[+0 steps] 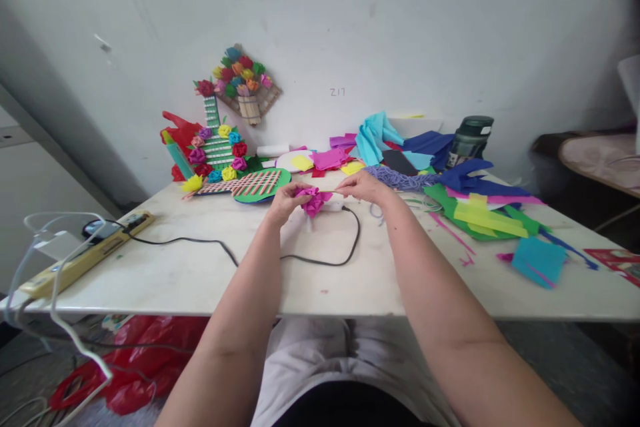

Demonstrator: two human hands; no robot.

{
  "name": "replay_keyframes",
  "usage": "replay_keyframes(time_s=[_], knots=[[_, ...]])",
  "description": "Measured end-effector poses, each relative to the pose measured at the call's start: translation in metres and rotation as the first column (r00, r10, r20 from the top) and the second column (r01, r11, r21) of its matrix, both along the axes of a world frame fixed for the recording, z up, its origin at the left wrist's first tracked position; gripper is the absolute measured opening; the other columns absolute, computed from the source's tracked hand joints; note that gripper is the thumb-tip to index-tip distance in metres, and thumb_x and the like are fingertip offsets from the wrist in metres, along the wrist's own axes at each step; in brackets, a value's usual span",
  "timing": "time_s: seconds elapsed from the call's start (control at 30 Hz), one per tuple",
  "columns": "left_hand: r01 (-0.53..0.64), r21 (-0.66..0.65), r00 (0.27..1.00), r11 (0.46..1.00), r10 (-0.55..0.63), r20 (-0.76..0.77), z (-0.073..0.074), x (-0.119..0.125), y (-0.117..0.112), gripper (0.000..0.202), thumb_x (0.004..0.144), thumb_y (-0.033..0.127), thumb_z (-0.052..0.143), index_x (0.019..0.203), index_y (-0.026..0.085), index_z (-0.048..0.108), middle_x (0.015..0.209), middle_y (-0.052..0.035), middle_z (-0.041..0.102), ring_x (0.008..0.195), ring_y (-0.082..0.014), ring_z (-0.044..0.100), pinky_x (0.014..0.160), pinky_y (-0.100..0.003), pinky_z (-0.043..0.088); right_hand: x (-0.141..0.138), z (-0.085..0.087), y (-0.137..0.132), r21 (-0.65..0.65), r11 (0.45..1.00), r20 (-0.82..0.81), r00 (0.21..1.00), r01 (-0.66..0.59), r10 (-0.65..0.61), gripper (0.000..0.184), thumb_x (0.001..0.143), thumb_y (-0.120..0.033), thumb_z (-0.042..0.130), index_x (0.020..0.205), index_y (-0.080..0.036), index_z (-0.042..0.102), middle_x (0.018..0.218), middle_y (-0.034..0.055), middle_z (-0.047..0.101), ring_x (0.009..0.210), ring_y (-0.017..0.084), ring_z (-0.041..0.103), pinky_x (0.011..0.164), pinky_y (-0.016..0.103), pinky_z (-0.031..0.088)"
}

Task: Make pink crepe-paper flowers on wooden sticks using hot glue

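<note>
My left hand [284,203] is closed around a magenta paper flower [314,200], held just above the white table [200,267]. My right hand [364,187] is closed on a white glue gun [334,204] whose tip meets the flower. The gun's black cord [320,260] loops across the table toward me and off to the left. Most of the gun is hidden by the flower and my fingers.
Finished paper-flower crafts [225,153] lean on the wall at the back left. Coloured paper scraps [475,210] cover the right half, with a dark green jar [470,140] behind them. A yellow power strip [80,257] lies at the left edge. Red plastic bag [135,360] under the table.
</note>
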State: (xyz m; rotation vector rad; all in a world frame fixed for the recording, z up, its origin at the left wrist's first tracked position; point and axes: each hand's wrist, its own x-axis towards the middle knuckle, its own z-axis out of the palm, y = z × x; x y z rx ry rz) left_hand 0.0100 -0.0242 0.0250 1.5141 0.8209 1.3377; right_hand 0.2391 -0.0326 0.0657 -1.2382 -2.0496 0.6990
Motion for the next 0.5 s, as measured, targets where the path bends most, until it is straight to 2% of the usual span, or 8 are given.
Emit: replay_keyframes(time_s=[0.1,0.2,0.3,0.37,0.43,0.5], knots=[[-0.02,-0.005,1.0,1.0,0.02,-0.002,0.001,0.0,-0.001,0.035,0.049,0.026,0.083,0.079,0.014,0.069,0.067,-0.002,0.066,0.056,-0.0106,0.056,0.055,-0.024,0.044,0.009,0.0,0.001,0.003,0.999,0.007,0.999,0.042,-0.042,0.023,0.069,-0.03,0.061,0.073,-0.011,0.074,0.059,0.0018,0.064,0.048,0.007,0.043,0.048,0.021,0.032],[-0.024,-0.007,1.0,1.0,0.024,0.0,0.002,0.001,-0.002,0.036,0.048,0.027,0.083,0.078,0.014,0.069,0.067,-0.0024,0.067,0.057,-0.0112,0.056,0.056,-0.025,0.044,0.017,-0.007,0.007,0.032,0.986,0.011,0.987,0.163,-0.163,0.022,0.071,-0.029,0.06,0.067,-0.011,0.073,0.058,0.0021,0.064,0.048,0.008,0.045,0.049,0.021,0.033],[-0.018,-0.003,1.0,1.0,0.018,0.005,0.002,0.001,-0.002,0.037,0.047,0.029,0.083,0.079,0.014,0.069,0.067,-0.0021,0.066,0.057,-0.0115,0.057,0.056,-0.025,0.044,0.022,-0.017,0.015,0.056,0.927,0.088,0.923,0.37,-0.374,0.016,0.07,-0.024,0.062,0.061,-0.013,0.07,0.056,0.0026,0.063,0.048,0.009,0.047,0.048,0.022,0.032],[-0.01,-0.002,1.0,1.0,0.01,0.016,0.002,0.001,-0.001,0.038,0.047,0.029,0.083,0.079,0.015,0.069,0.069,-0.002,0.066,0.058,-0.0116,0.058,0.057,-0.025,0.044,0.022,-0.022,0.018,0.064,0.884,0.114,0.877,0.463,-0.468,0.014,0.069,-0.023,0.064,0.059,-0.015,0.07,0.055,0.0026,0.063,0.048,0.009,0.047,0.047,0.022,0.031],[-0.001,-0.011,0.999,1.0,0.001,0.033,0.001,0.001,0.0,0.038,0.047,0.028,0.083,0.079,0.015,0.069,0.069,-0.0018,0.067,0.058,-0.0112,0.057,0.057,-0.025,0.044,0.019,-0.025,0.02,0.056,0.885,0.053,0.884,0.461,-0.464,0.014,0.071,-0.023,0.063,0.064,-0.014,0.071,0.055,0.0025,0.063,0.048,0.009,0.046,0.047,0.021,0.031],[0.006,-0.02,0.999,1.0,-0.005,0.049,0.0,0.001,0.0,0.037,0.047,0.027,0.083,0.079,0.015,0.07,0.069,-0.0018,0.067,0.057,-0.0108,0.057,0.056,-0.025,0.044,0.015,-0.025,0.02,0.026,0.928,-0.076,0.926,0.372,-0.37,0.019,0.073,-0.025,0.06,0.078,-0.013,0.074,0.055,0.0013,0.061,0.047,0.008,0.043,0.047,0.02,0.031]])
